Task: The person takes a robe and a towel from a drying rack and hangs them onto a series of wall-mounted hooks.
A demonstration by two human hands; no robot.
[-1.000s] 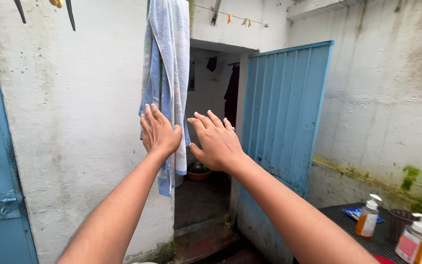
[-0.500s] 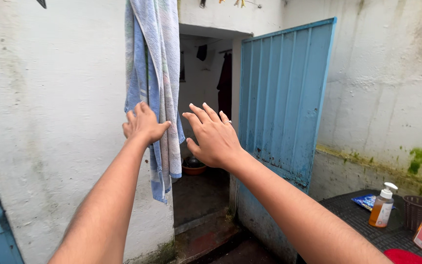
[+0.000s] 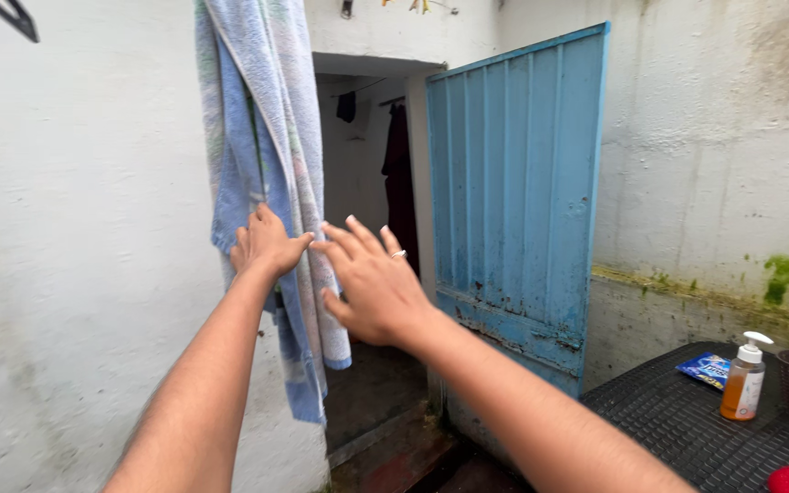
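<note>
Blue towel [image 3: 267,164] hangs against left hand [image 3: 265,245] – fingers flat; right hand [image 3: 372,283] beside, spread, empty.

Both bare arms stretch forward; left hand [image 3: 265,245] fingers raised, right hand [image 3: 369,281] spread open, palm outward.

One head-worn camera looks forward along both outstretched arms, close behind them, facing the white wall [image 3: 93,274] and open doorway [image 3: 367,183].
</note>
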